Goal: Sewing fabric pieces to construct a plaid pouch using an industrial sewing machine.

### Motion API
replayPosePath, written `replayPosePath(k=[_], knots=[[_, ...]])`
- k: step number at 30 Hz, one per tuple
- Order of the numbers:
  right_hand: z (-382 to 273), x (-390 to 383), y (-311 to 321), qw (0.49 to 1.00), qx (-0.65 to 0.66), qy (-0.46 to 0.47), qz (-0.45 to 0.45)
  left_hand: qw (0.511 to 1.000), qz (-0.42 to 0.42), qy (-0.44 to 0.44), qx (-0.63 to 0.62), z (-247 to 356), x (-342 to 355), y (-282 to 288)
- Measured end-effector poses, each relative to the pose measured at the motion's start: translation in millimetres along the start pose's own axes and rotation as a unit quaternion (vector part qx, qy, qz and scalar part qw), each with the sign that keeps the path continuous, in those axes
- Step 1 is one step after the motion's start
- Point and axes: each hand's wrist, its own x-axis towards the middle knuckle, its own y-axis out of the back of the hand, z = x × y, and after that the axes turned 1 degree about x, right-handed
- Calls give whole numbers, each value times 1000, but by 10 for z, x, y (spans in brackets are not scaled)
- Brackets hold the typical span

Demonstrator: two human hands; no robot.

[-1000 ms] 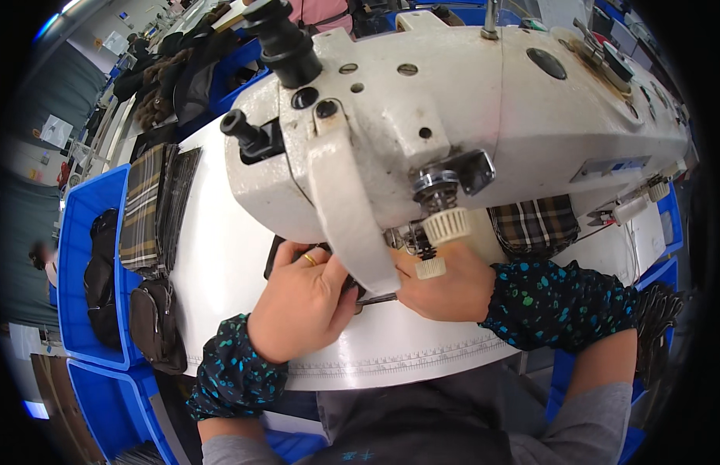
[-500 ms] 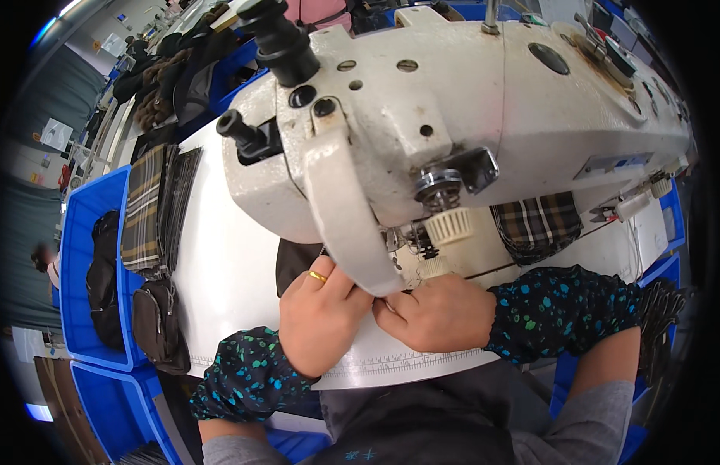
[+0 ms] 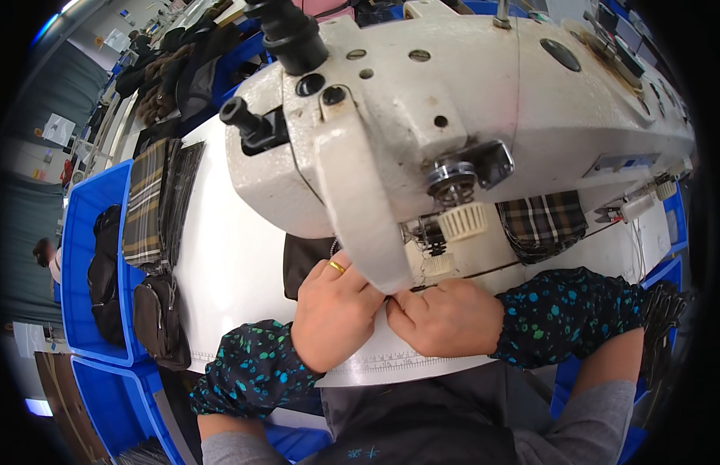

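Note:
A white sewing machine [image 3: 445, 101] with a curved lever guard [image 3: 360, 209] at its front reaches over the white worktable. Under its head lies a piece of dark fabric [image 3: 300, 267], mostly covered by the machine and my fingers; a bit of zipper-like edging shows beside it. My left hand [image 3: 336, 318], wearing a gold ring, is closed on the fabric just left of the guard. Close to the needle area, my right hand [image 3: 449, 318] has its fingers pinched on the fabric's near edge. The fingertips of both hands nearly meet below the guard, and the needle itself is hidden.
Folded plaid fabric pieces [image 3: 542, 225] lie right of the needle area. Plaid fabric [image 3: 147, 209] and a dark pouch [image 3: 157, 322] sit at the table's left edge, beside a blue bin [image 3: 77, 287]. A printed ruler scale [image 3: 383, 361] runs along the near edge.
Machine, table items and hands all appear slightly shifted in the picture, as the view has moved a little. Both hands keep nearly the same hold on the dark fabric.

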Motion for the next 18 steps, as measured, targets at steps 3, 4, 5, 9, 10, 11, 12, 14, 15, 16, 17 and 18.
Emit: replayPosePath(k=[3, 4, 5, 9, 10, 11, 12, 14, 15, 16, 17, 18], knots=[[26, 3, -60, 999, 24, 12, 25, 1000, -3, -3, 1, -13, 20, -10], [40, 7, -57, 999, 24, 13, 25, 1000, 3, -2, -1, -23, 40, -16], [58, 14, -48, 1000, 17, 7, 24, 1000, 9, -1, -3, -36, 62, -21], [125, 41, -106, 999, -6, -22, 38, 1000, 13, 15, 14, -103, 138, -53], [150, 50, -101, 999, -6, -21, 37, 999, 23, 16, 22, -125, 147, -74], [179, 59, -95, 999, -18, -25, 29, 999, 33, 17, 31, -148, 154, -96], [200, 69, -100, 999, -29, -28, 22, 999, 33, 18, 31, -189, 160, -123], [212, 87, -158, 998, -23, -38, 40, 998, 57, 3, 37, -259, 159, -157], [221, 85, -181, 997, -19, -49, 59, 998, 58, 1, 36, -255, 164, -143], [227, 81, -197, 997, -20, -49, 58, 998, 39, 13, 49, -239, 169, -109], [232, 76, -211, 997, -13, -51, 55, 998, 21, 24, 62, -213, 172, -64], [232, 86, -212, 997, -5, -52, 54, 997, 22, 25, 65, -134, 169, 42]])
